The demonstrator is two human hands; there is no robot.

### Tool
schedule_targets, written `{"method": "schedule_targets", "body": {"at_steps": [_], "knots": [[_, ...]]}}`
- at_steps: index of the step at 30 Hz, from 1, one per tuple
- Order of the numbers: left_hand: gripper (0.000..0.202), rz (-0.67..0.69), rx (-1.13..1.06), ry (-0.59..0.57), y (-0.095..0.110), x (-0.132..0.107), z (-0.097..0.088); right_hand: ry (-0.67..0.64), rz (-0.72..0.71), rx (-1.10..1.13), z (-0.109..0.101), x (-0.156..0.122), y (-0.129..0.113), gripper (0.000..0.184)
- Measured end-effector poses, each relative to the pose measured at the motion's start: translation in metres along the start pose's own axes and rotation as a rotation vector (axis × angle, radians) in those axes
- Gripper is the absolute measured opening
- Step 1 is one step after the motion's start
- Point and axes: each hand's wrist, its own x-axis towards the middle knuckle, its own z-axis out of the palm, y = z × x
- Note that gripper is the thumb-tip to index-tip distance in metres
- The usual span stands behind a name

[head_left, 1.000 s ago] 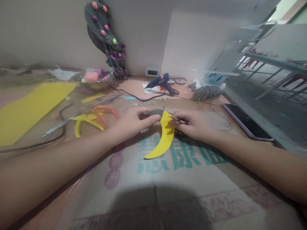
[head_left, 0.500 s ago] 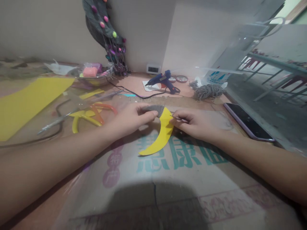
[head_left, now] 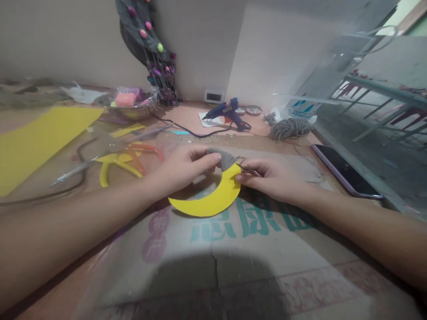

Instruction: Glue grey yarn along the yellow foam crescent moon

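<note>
A yellow crescent-shaped cutout [head_left: 213, 202] is held above a printed cardboard sheet [head_left: 187, 275], its upper end wrapped closely in grey yarn [head_left: 227, 159]. My left hand [head_left: 191, 166] is closed on that wrapped end, the thumb lying over the yarn. At the crescent's right edge, my right hand [head_left: 267, 178] pinches a small bunch of thin dark strands that looks like grey yarn. Its thumb touches the yellow surface. Part of the strands is hidden inside the right fingers.
A blue glue gun [head_left: 227, 111] lies behind my hands, its cord running left. Orange-and-yellow-handled tools [head_left: 122, 166] and a yellow sheet [head_left: 40, 142] are at left. A grey yarn skein [head_left: 290, 128] and a phone [head_left: 345, 171] lie at right.
The crescent has turned, so its free lower tip has swung left and upward. The grey-wrapped end now tilts down to the right, and my right hand has shifted slightly.
</note>
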Motion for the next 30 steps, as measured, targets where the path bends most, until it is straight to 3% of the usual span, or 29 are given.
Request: {"method": "schedule_targets", "body": {"at_steps": [4,7,12,14,21,30], "knots": [[0.033,0.013,-0.027,-0.033,0.001,0.001,0.0,-0.035,-0.041,-0.044,0.003,-0.001,-0.001,0.023],[0.033,-0.023,-0.08,-0.022,0.001,0.001,-0.001,0.014,-0.093,-0.135,0.001,-0.005,0.0,0.03],[0.03,-0.001,-0.021,0.064,0.004,-0.002,0.001,0.333,-0.353,-0.422,-0.003,-0.015,0.002,0.043],[0.028,0.04,0.041,0.066,0.006,-0.004,0.001,0.39,-0.416,-0.519,-0.002,-0.016,0.003,0.043],[0.029,0.049,0.066,0.049,0.005,-0.006,0.003,0.305,-0.455,-0.792,-0.002,-0.008,0.007,0.033],[0.032,0.053,0.125,0.059,0.009,-0.007,0.003,0.266,-0.399,-0.88,0.002,-0.008,0.001,0.03]]}}
